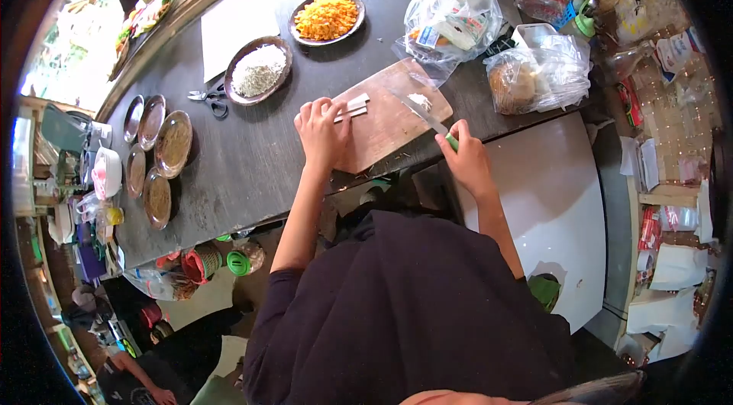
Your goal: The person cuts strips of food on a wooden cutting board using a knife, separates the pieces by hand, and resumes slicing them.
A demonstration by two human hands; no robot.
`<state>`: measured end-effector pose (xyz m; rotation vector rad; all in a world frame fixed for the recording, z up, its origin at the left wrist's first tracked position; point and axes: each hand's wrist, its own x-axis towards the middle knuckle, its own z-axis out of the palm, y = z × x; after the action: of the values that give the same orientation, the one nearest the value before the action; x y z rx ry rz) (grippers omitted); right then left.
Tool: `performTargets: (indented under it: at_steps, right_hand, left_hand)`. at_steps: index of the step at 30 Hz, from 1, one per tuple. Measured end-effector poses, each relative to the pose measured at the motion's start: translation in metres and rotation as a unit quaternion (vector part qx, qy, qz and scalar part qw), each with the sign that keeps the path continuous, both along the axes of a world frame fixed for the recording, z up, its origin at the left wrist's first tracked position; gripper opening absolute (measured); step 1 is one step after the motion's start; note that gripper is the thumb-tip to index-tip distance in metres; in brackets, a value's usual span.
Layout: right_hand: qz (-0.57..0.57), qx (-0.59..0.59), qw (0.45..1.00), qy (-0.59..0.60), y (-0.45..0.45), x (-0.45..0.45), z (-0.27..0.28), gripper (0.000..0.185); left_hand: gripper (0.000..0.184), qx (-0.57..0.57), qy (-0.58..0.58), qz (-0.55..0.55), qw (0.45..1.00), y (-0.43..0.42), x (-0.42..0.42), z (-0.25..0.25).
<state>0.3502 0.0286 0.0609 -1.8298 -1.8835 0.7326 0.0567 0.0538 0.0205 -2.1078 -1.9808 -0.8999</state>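
Observation:
A wooden cutting board (389, 119) lies at a slant near the counter's front edge. My left hand (321, 130) is on its left end, fingers closed on thin white strips (353, 109). In my right hand (467, 159) is the green handle of a knife (424, 116), its blade over the board and pointing up and left. Beside the blade is a small heap of chopped white pieces (420, 102). Behind the board stand a bowl of chopped white pieces (259, 72) and a bowl of diced orange pieces (327, 18).
Scissors (210, 100) and several brown bowls (173, 144) are on the left of the dark counter (229, 168). Plastic bags (454, 16) and a wrapped package (534, 73) lie at the right. People are at the top left and bottom left.

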Motion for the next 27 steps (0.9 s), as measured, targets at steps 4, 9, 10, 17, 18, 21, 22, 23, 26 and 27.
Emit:
performTargets:
  at_steps: [4,9,10,17,18,21,22,23,26,27]
  right_hand:
    - [0.052,0.074,0.995,0.045,0.003,0.006,-0.012,0.028]
    - [0.076,0.106,0.989,0.062,0.021,0.023,-0.01,0.032]
    - [0.08,0.128,0.987,0.056,0.026,0.027,-0.012,0.031]
    - [0.082,0.193,0.978,0.02,0.067,0.03,-0.026,0.026]
    - [0.088,0.212,0.973,0.019,0.073,0.028,-0.031,0.026]
    - [0.09,0.235,0.968,0.021,0.085,0.022,-0.043,0.026]
    - [0.086,0.239,0.967,0.024,0.088,0.019,-0.045,0.026]
    - [0.088,0.239,0.967,0.025,0.091,0.018,-0.046,0.026]
    - [0.081,0.241,0.967,0.002,0.094,0.012,-0.044,0.031]
    - [0.063,0.268,0.961,0.002,0.092,0.009,-0.039,0.031]
  left_hand:
    - [0.021,-0.031,0.023,0.007,0.999,0.003,0.0,0.005]
    - [0.018,-0.058,0.006,0.018,0.998,0.005,-0.002,0.007]
    - [0.018,-0.065,0.012,0.016,0.998,0.006,-0.003,0.008]
    - [0.021,-0.115,0.039,-0.004,0.993,0.019,-0.002,0.022]
    - [0.02,-0.096,0.028,-0.016,0.995,0.021,0.0,0.02]
    - [0.023,-0.1,0.03,-0.033,0.994,0.026,0.004,0.015]
    - [0.022,-0.097,0.03,-0.033,0.994,0.027,0.006,0.014]
    - [0.022,-0.097,0.031,-0.031,0.994,0.028,0.008,0.014]
    - [0.019,-0.058,0.034,-0.028,0.997,0.028,0.012,0.01]
    - [0.017,-0.04,0.019,-0.029,0.999,0.028,0.013,0.009]
